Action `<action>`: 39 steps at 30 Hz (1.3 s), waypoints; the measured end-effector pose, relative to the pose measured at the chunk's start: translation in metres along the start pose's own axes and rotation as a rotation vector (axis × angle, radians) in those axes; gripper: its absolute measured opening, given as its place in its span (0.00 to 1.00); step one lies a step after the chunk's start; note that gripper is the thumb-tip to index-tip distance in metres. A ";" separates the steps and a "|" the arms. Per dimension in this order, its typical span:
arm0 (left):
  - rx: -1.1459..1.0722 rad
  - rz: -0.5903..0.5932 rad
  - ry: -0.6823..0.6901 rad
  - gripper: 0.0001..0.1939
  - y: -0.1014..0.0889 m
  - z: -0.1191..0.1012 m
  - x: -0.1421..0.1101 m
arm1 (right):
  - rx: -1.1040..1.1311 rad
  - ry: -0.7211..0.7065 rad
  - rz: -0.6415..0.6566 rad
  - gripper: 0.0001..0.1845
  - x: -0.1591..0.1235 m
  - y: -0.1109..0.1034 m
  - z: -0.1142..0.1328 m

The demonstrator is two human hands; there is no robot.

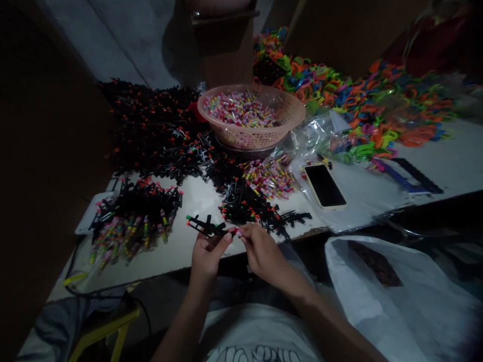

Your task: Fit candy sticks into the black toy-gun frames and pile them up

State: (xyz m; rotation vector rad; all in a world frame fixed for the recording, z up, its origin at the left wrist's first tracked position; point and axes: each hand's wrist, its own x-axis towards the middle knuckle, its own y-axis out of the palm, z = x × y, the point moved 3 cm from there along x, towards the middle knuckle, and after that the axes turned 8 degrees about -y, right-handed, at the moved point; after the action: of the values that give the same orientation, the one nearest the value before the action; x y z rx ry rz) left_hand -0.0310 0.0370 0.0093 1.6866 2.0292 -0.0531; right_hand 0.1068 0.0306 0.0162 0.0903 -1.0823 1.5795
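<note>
My left hand (207,254) is closed around a small black toy gun (207,225) with orange and green tips, held just above the table's front edge. At the gun's near end, my right hand (262,251) pinches a small colourful tube (237,232), mostly covered by the fingers. The two hands almost meet there, and whether tube and gun are joined is hidden. Just beyond my hands lies a heap of black toy guns (241,203). Behind it is a small pile of colourful tubes (269,178). To the left rest toy guns with tubes attached (132,221).
A pink basket (256,134) full of colourful tubes stands mid-table. A large heap of black toy guns (147,130) spreads at the back left, and bright plastic pieces (362,105) cover the back right. A phone (325,186) lies on clear plastic. A white sack (362,301) stands at lower right.
</note>
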 end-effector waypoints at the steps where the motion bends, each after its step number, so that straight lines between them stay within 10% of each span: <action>1: -0.021 -0.010 0.017 0.26 0.001 0.002 0.000 | -0.015 -0.018 0.018 0.12 0.000 0.002 0.000; 18: -0.247 0.168 -0.242 0.18 0.014 0.032 0.006 | -0.223 0.099 0.189 0.05 -0.006 0.021 -0.009; 25: 0.144 -0.121 0.141 0.21 -0.035 -0.029 0.025 | -0.155 0.247 0.040 0.24 0.022 -0.002 -0.054; 33: 1.221 -0.793 0.664 0.20 -0.127 -0.138 0.059 | -0.600 0.550 0.158 0.12 0.048 -0.033 -0.140; 36: 1.322 -0.844 0.651 0.29 -0.120 -0.136 0.069 | -0.594 0.539 0.175 0.11 0.050 -0.028 -0.143; 39: 1.319 -0.571 0.700 0.27 -0.079 -0.098 0.076 | -0.563 0.546 0.140 0.08 0.052 -0.025 -0.144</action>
State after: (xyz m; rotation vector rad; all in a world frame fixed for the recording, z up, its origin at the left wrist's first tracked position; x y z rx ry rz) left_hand -0.1471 0.1214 0.0433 1.7612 3.3290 -1.4458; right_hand 0.1787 0.1625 -0.0208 -0.7655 -1.0599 1.2529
